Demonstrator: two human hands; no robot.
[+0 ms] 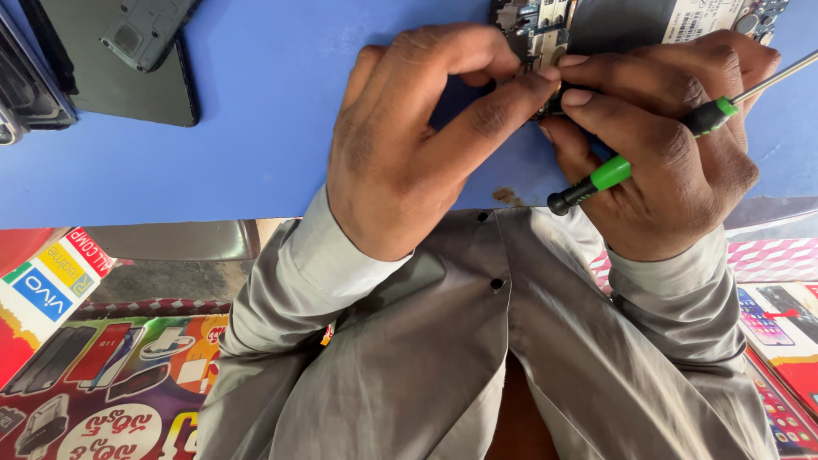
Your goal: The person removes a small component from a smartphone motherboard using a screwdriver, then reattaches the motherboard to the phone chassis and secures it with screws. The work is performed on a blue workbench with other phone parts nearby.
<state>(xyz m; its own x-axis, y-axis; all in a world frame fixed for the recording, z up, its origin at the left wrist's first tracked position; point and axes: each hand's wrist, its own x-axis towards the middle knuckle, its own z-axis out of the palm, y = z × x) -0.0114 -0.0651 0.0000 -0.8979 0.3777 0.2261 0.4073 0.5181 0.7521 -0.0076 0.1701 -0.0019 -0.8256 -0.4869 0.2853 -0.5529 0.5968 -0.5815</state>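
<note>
At the top edge of the blue work surface (256, 94) lies an opened phone (630, 21), its back off so that circuit boards and a dark battery panel show; only its lower part is in view. The left hand (409, 145) comes in from below and left of the phone, fingers curled and thumb and forefinger pinched together at the phone's lower edge; whatever small part they pinch is too small to make out. The right hand (673, 145) meets it there, fingertips pressed against the same spot, and closes around a screwdriver (656, 140) with a black and green handle, tucked across the palm, its metal shaft pointing up and right away from the phone. Both wrists wear grey sleeves (324, 255). Well left of the phone, near the surface's far corner, a dark phone back cover (128, 77) lies flat with a small grey part (145, 30) resting on it. Below the surface, a colourful printed poster of phones (102, 383) shows.
</note>
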